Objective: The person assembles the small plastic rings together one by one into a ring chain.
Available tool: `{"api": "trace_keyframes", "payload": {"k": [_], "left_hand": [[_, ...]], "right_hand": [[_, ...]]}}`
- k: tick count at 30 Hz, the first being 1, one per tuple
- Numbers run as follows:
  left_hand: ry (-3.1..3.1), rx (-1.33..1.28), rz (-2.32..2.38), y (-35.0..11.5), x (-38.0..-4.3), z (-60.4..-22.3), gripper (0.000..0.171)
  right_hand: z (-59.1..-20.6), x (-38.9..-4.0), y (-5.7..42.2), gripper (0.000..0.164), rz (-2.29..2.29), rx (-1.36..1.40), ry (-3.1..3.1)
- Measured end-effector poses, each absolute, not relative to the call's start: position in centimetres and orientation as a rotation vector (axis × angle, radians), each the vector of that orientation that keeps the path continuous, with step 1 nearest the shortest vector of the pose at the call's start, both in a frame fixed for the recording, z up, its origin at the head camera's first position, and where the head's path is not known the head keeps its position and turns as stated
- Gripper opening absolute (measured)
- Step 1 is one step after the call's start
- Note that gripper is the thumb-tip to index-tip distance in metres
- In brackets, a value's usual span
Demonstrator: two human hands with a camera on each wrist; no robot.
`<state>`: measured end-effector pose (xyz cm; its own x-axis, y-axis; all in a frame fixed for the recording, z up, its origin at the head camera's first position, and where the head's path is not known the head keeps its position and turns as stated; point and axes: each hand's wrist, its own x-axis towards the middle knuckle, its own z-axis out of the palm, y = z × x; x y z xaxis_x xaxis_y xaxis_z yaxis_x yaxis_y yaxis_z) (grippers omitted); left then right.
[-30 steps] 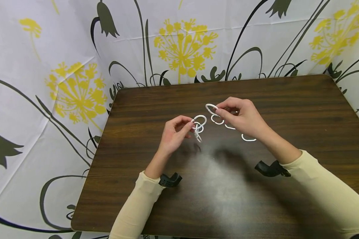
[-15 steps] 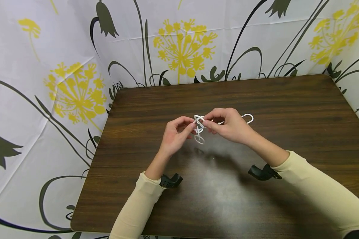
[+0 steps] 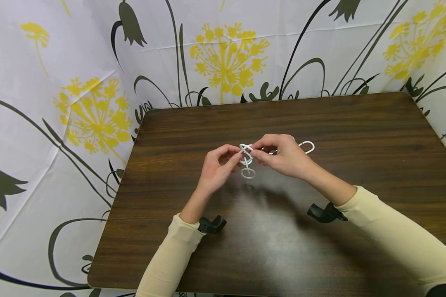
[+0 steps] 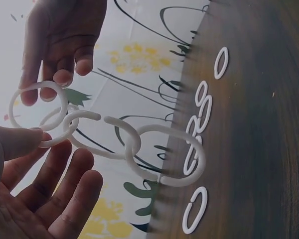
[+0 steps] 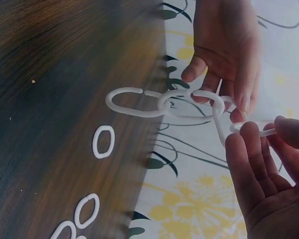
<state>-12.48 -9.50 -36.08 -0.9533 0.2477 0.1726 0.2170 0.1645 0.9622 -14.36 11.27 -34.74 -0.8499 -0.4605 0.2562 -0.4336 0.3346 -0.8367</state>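
Observation:
My left hand [image 3: 217, 167] pinches a white plastic chain link between thumb and fingers. From it hangs a short chain [image 4: 203, 152] of several interlocked oval links, each with a small gap in its loop. My right hand [image 3: 284, 156] pinches another white link [image 4: 65, 99] with thumb and forefinger, close beside the left fingertips. In the left wrist view this link overlaps the top of the chain; whether it is hooked in I cannot tell. Both hands are raised above the table, and the lowest chain link hangs below the fingers.
Several loose white links lie on the dark wooden table [image 3: 171, 247], one of them a link [image 3: 313, 145] behind the right hand. More show in the wrist views, such as a single link [image 5: 95, 142]. A flower-patterned cloth [image 3: 160, 41] hangs behind the table.
My right hand has moved left and slightly down, bringing its link against the one in my left hand. In the last half second only slight shifts show; the chain's lowest link has turned.

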Motion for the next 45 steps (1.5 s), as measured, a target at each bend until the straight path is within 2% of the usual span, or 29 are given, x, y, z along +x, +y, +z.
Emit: {"api": "trace_keyframes", "payload": {"k": [11, 25, 32, 45], "left_hand": [[2.446, 0.518, 1.914, -9.3, -12.2, -35.6, 0.016], [2.466, 0.479, 1.859, -9.8, -12.4, -36.0, 0.013], [2.487, 0.499, 1.781, -9.7, -12.5, -35.8, 0.015], [2.377, 0.447, 2.062, -9.4, -12.9, -35.4, 0.02]], "right_hand": [[-34.9, -14.5, 11.2, 0.009, -1.528, -0.93, 2.671], [-35.3, -15.4, 11.6, 0.012, -1.878, -0.582, 2.47], [-35.6, -15.5, 11.2, 0.014, -1.963, -0.524, 2.283], [-36.3, -15.8, 10.6, 0.02, -1.955, -0.444, 2.129]]}}
